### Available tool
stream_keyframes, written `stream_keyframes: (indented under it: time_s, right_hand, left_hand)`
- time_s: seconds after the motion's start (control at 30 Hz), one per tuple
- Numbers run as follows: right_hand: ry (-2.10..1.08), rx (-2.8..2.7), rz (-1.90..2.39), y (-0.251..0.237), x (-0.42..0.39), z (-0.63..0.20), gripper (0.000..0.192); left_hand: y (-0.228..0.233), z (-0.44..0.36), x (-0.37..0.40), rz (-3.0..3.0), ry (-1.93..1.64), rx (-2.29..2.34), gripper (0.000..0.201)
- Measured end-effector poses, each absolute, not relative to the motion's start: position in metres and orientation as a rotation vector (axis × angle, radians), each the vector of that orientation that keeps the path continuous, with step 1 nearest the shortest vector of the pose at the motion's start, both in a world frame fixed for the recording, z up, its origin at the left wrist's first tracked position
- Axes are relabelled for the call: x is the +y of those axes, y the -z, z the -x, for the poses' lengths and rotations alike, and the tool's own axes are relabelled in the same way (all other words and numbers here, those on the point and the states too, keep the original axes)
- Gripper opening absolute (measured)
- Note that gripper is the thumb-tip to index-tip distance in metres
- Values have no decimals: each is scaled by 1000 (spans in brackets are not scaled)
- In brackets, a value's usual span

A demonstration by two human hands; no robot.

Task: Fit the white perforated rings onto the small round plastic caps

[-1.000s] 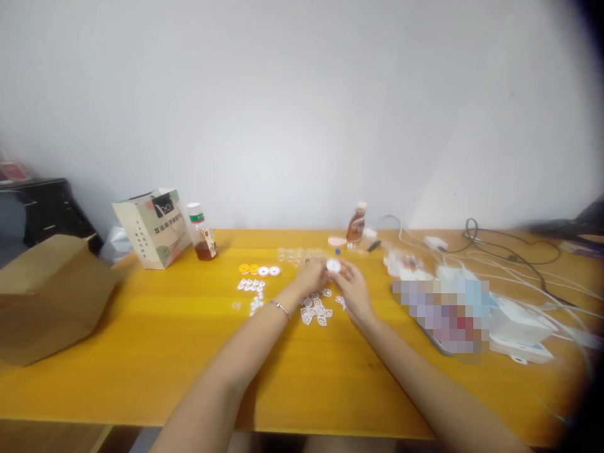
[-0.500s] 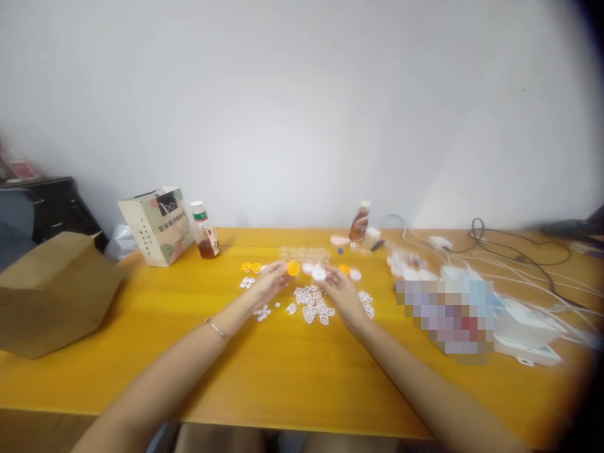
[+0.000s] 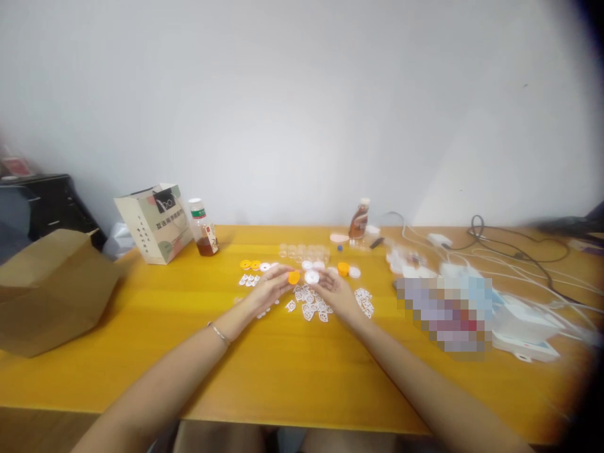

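Pinched in the fingers of my left hand [image 3: 271, 289] is an orange round disc [image 3: 294, 277] like a cap. My right hand [image 3: 336, 292] grips a white round disc [image 3: 311, 277] with a hole at its centre. The two discs are close together but apart. Below them lies a pile of white openwork pieces [image 3: 314, 305], with more such pieces [image 3: 363, 302] right of my right hand. Orange discs [image 3: 250, 265] and small white parts [image 3: 250, 280] lie beyond my left hand. An orange disc [image 3: 343, 269] and a white disc [image 3: 355, 272] sit beyond my right.
Small clear cups [image 3: 302, 253] stand behind the hands. Drink bottles [image 3: 204, 233] [image 3: 359, 220] stand at the back. A printed paper bag [image 3: 160, 226] and a brown paper bag [image 3: 56, 289] are at left. Cables [image 3: 519, 255] and white boxes [image 3: 526, 327] crowd the right.
Both hands have come slightly nearer each other and lower, bringing the orange and white discs closer together. The right hand has shifted left.
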State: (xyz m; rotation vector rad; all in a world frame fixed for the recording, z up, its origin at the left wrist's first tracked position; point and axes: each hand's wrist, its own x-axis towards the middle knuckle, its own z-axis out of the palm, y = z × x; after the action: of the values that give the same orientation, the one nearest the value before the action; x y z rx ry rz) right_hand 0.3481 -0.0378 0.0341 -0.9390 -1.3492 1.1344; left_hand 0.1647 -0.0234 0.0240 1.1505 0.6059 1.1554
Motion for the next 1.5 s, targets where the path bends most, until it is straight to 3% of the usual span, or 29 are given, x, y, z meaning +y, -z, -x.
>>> stream_keyframes:
  time_s: [0.37,0.83,1.5]
  right_hand:
    - [-1164,-1451,968,-39,-46,-344,37]
    - [-1228,-1532,904,-39,-48,-345,36]
    - [-1256,-1544,947,-38,-46,-348,29]
  left_hand:
    - [-21,-173,-26,-1442,-1306,647,33]
    - [-19,-180,-37,-2016,-1224,717,29]
    - [-22,-173,-40,-2292,-1154,755,35]
